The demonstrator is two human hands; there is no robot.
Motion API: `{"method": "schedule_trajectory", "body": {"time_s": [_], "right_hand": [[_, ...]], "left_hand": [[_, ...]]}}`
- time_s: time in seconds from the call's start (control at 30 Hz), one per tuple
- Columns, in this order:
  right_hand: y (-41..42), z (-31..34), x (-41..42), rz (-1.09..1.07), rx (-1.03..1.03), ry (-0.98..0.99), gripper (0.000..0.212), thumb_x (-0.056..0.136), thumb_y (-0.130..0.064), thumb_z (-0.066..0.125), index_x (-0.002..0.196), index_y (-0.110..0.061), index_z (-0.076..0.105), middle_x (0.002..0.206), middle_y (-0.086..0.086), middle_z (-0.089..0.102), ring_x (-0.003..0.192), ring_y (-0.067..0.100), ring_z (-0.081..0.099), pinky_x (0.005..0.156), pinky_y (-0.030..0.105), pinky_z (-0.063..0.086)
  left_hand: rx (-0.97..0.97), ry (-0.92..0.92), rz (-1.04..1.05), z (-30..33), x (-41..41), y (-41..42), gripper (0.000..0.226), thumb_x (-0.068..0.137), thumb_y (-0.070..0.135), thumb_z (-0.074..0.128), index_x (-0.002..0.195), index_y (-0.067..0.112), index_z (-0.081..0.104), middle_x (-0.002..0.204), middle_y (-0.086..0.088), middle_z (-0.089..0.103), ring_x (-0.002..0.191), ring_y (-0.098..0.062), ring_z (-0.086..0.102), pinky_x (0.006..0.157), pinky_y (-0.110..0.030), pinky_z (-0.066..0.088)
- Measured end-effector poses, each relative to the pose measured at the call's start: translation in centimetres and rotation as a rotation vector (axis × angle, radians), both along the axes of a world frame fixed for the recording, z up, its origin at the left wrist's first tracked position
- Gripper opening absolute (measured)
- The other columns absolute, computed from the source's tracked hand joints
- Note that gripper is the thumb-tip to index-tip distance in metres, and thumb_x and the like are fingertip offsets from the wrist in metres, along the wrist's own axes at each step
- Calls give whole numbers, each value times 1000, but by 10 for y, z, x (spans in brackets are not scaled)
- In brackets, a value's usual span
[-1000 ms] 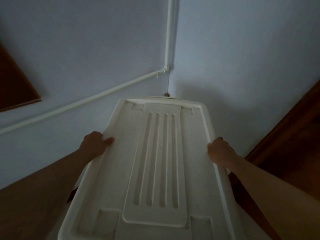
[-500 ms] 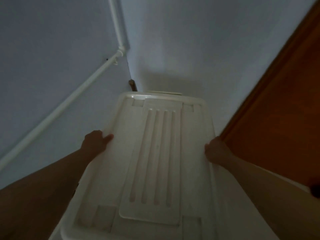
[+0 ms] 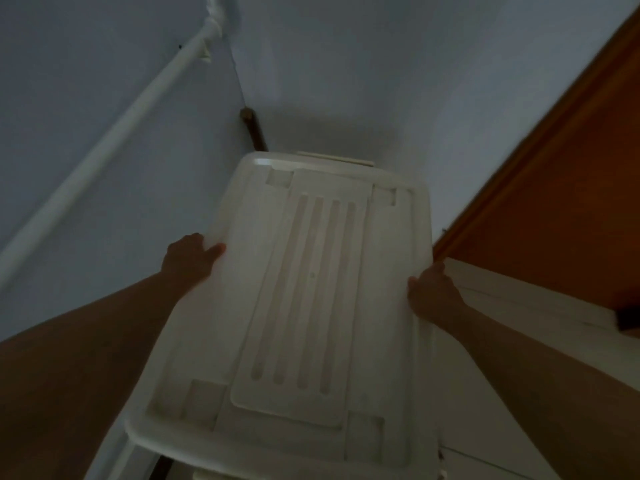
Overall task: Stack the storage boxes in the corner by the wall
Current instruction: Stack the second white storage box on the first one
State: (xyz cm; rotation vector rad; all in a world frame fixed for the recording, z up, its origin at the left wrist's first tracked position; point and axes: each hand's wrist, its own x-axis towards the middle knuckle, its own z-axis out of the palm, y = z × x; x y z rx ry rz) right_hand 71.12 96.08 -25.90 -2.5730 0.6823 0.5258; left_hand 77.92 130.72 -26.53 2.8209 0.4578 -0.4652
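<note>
A large white storage box (image 3: pixel 311 306) with a ribbed lid fills the middle of the view, its far end close to the wall corner (image 3: pixel 239 84). My left hand (image 3: pixel 190 258) grips the lid's left edge, thumb on top. My right hand (image 3: pixel 433 296) grips the right edge. Under the box's near edge a strip of another white thing (image 3: pixel 214 475) shows; I cannot tell what it is. The box's body is hidden below the lid.
A white pipe (image 3: pixel 114 133) runs along the left wall into the corner. A dark wooden stick (image 3: pixel 254 133) leans in the corner behind the box. An orange-brown wooden panel (image 3: pixel 554 188) stands at the right, with a white surface (image 3: pixel 519 334) below it.
The view has swung to the right, so the corner and pipe shifted left and the wooden panel came in. Both hands keep their grip on the box's sides.
</note>
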Motion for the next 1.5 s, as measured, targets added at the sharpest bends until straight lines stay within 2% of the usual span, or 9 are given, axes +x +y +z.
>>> {"method": "schedule_trajectory", "body": {"time_s": [0.3, 0.43, 0.77, 0.97, 1.07, 1.17, 1.3, 1.4, 1.5], "right_hand": [[17, -29, 3, -93, 40, 49, 44, 98, -17, 39, 135, 4, 29, 124, 25, 53, 111, 37, 55, 88, 36, 45], [22, -37, 3, -179, 111, 72, 52, 100, -20, 40, 140, 6, 21, 136, 25, 48, 122, 39, 50, 97, 40, 43], [29, -57, 28, -228, 84, 58, 55, 100, -22, 41, 143, 5, 20, 139, 24, 45, 125, 38, 48, 101, 41, 40], [23, -64, 32, -140, 34, 88, 46, 98, -16, 39, 137, 5, 28, 126, 26, 52, 113, 39, 53, 89, 37, 43], [27, -61, 33, -156, 53, 124, 54, 100, -19, 39, 142, 9, 18, 138, 27, 44, 124, 37, 48, 97, 38, 41], [29, -55, 33, -164, 70, 176, 62, 99, -22, 44, 144, 9, 13, 145, 24, 37, 131, 36, 43, 104, 37, 38], [34, -39, 26, -28, 5, 231, 73, 99, -30, 43, 146, 9, 3, 150, 25, 24, 138, 35, 31, 108, 38, 34], [38, -19, 24, 39, -18, 206, 71, 97, -35, 47, 146, 3, 12, 149, 24, 22, 137, 36, 29, 107, 40, 35], [39, -1, 23, 128, -2, 200, 69, 96, -35, 48, 144, 2, 16, 149, 25, 20, 136, 37, 29, 106, 41, 37]], "left_hand": [[-41, -6, 15, -29, 11, 6, 57, 95, 41, 46, 130, -4, 48, 136, -25, 50, 128, -39, 46, 105, -41, 36], [-61, -3, 4, -41, 14, 7, 57, 95, 40, 47, 131, -4, 47, 138, -24, 49, 130, -38, 44, 107, -40, 34], [-88, -17, 37, -55, 43, 8, 57, 95, 40, 47, 131, -4, 47, 137, -24, 50, 129, -38, 45, 106, -40, 35], [-125, -41, 88, -59, 45, 2, 53, 96, 38, 47, 130, -3, 46, 135, -26, 50, 129, -39, 45, 104, -41, 37], [-124, -10, 109, -57, 42, 0, 56, 96, 36, 47, 138, -1, 39, 140, -25, 46, 132, -39, 41, 107, -41, 34], [-151, 43, 156, -53, 31, -8, 65, 96, 34, 48, 147, 2, 22, 145, -27, 39, 135, -41, 37, 109, -43, 32], [-127, 83, 188, -42, 12, -23, 81, 92, 40, 53, 151, 6, 8, 151, -25, 24, 139, -40, 28, 113, -51, 28], [-36, 106, 151, -23, -3, -38, 81, 93, 44, 50, 151, 8, 7, 157, -21, 12, 144, -37, 18, 114, -51, 22], [1, 117, 122, -5, -18, -50, 80, 93, 45, 47, 151, 8, 8, 157, -20, 13, 144, -36, 19, 113, -50, 22]]}}
